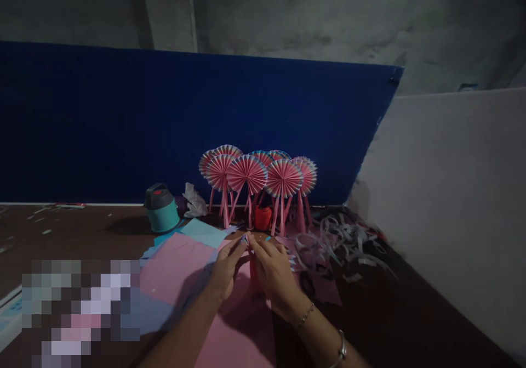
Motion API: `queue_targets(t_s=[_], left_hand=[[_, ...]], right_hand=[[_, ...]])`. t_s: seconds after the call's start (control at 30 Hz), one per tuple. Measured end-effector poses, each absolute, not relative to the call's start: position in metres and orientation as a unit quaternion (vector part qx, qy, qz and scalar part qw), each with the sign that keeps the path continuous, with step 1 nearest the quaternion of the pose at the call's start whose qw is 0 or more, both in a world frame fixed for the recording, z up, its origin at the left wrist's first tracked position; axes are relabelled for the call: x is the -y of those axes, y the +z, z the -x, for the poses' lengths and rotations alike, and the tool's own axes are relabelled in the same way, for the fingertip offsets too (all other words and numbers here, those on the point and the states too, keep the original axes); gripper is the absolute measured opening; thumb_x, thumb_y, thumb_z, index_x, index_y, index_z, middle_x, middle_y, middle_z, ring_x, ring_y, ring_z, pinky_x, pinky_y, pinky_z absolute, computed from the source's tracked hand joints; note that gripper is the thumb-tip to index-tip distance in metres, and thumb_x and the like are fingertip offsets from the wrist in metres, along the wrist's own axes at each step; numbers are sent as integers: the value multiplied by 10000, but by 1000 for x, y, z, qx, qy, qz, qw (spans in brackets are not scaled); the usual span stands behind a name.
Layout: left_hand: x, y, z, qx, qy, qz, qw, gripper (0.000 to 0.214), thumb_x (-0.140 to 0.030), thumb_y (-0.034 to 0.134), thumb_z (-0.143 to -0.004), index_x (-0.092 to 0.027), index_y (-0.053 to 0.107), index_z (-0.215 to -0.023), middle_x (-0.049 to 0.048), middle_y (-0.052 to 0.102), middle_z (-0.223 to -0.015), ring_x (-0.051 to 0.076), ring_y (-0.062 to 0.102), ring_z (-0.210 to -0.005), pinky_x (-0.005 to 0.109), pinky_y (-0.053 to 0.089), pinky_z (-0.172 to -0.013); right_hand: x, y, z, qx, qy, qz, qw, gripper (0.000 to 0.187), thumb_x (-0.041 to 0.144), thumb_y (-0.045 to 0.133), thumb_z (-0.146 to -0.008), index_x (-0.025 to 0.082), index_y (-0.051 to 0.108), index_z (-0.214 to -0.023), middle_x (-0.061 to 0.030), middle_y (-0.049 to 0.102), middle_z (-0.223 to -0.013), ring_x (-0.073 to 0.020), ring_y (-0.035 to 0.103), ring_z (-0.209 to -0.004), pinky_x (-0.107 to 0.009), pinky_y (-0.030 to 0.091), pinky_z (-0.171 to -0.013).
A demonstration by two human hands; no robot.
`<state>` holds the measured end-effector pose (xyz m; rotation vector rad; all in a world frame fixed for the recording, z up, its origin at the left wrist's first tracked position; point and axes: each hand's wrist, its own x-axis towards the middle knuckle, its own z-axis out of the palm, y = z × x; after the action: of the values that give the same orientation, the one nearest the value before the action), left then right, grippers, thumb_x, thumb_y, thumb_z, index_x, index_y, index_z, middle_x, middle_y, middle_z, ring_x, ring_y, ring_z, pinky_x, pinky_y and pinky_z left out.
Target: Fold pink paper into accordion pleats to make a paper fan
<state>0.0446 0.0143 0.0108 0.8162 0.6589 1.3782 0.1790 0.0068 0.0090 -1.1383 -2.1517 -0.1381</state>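
My left hand (229, 264) and my right hand (273, 266) meet over the table, fingers closed together at the tips. Between them is a narrow piece of folded pink paper (255, 275), its lower part hanging under my right palm. A bit of blue and white shows at the fingertips; its exact shape is too small to tell. Flat pink paper sheets (242, 340) lie beneath my hands. Just beyond stand several round pleated pink paper fans (247, 175) on pink paper legs.
A teal container with a dark lid (163, 209) stands at left beside crumpled clear plastic (194, 201). Tangled paper strips (349, 242) lie at right. An orange-red container (263, 217) sits among the fan legs. A blue partition (123, 121) closes the back, a pale one (452, 192) the right.
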Motion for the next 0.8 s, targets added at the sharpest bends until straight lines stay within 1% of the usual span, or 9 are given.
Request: queue_targets(t_s=[0.17, 0.27, 0.33, 0.4, 0.47, 0.53, 0.63, 0.73, 0.8], left_hand=[[-14, 11, -47, -300, 616, -348, 639, 341, -372, 744, -718, -177, 694, -994, 94, 696, -1076, 213, 629, -992, 295, 474, -845], [-14, 10, -48, -294, 619, -330, 649, 355, -393, 734, -725, -167, 678, -993, 98, 704, -1047, 221, 637, -993, 319, 466, -884], [-16, 9, -47, -295, 631, -312, 646, 367, -383, 755, -703, -161, 668, -982, 86, 713, -1004, 214, 651, -954, 322, 473, -882], [-17, 8, -47, -306, 653, -281, 633, 360, -364, 778, -677, -159, 660, -949, 65, 722, -937, 198, 666, -886, 315, 491, -850], [-19, 9, -46, -305, 673, -247, 627, 319, -346, 773, -688, -160, 650, -915, 59, 727, -905, 194, 673, -857, 321, 502, -842], [-20, 12, -46, -287, 680, -218, 639, 253, -329, 733, -739, -161, 637, -902, 78, 727, -944, 207, 676, -895, 352, 501, -875], [-20, 18, -45, -269, 675, -186, 662, 157, -283, 654, -815, -161, 614, -905, 109, 716, -1022, 219, 671, -952, 385, 494, -911], [-21, 23, -41, -268, 680, -170, 661, 101, -248, 593, -858, -159, 585, -904, 122, 717, -1006, 209, 676, -945, 375, 503, -895], [-22, 25, -37, -268, 691, -163, 651, 83, -243, 585, -862, -167, 564, -888, 115, 721, -969, 212, 679, -937, 384, 510, -879]], right_hand=[[-6, 9, -177, 829, 25, 405, 385, 511, 93, 368, -903, 243, 395, -1391, -131, 515, -1232, -208, 549, -1047, -350, 491, -830], [-5, 7, -177, 832, 56, 398, 383, 581, 61, 365, -869, 252, 345, -1418, -134, 466, -1249, -199, 557, -1035, -341, 516, -823], [-6, 4, -178, 836, 54, 403, 368, 639, 36, 380, -830, 244, 312, -1430, -130, 487, -1237, -205, 560, -1035, -351, 513, -839], [-8, 1, -179, 833, 44, 415, 362, 667, 21, 396, -794, 206, 296, -1428, -126, 542, -1201, -213, 566, -1026, -360, 500, -857], [-10, 0, -180, 827, 27, 435, 355, 620, 29, 417, -786, 164, 346, -1387, -122, 605, -1130, -220, 582, -981, -363, 490, -846], [-10, 1, -181, 831, 6, 446, 333, 524, 50, 441, -798, 148, 439, -1313, -119, 640, -1076, -224, 591, -941, -359, 479, -829], [-9, 5, -180, 844, -18, 447, 294, 444, 65, 463, -812, 161, 522, -1242, -114, 647, -1077, -219, 586, -960, -346, 454, -841], [-6, 9, -180, 854, -22, 455, 253, 517, 49, 468, -799, 194, 496, -1294, -98, 642, -1105, -218, 574, -995, -340, 428, -845], [-6, 9, -181, 856, -13, 461, 232, 558, 44, 462, -796, 211, 467, -1329, -86, 648, -1099, -217, 579, -977, -331, 421, -823]])
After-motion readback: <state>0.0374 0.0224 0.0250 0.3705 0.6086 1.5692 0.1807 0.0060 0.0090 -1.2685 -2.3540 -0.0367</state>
